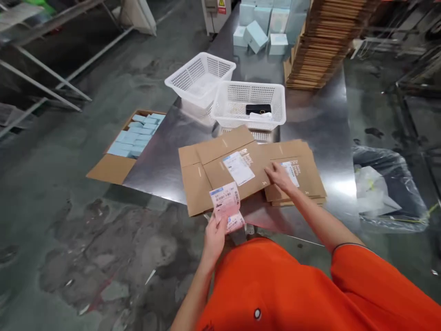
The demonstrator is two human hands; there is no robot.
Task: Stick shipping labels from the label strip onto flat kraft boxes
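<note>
My left hand is closed on a strip of printed shipping labels, which curls up over the near edge of a flat cardboard box. That folded box carries a white label and white printed lettering. My right hand pinches its right edge. Under my right wrist lies a stack of similar flat cardboard boxes, the top one also bearing a white label.
Two white plastic baskets stand beyond the cardboard; the right one holds a black object. Light-blue boxes and a tall cardboard stack occupy the far metal table. An open carton sits left, a plastic-lined bin right.
</note>
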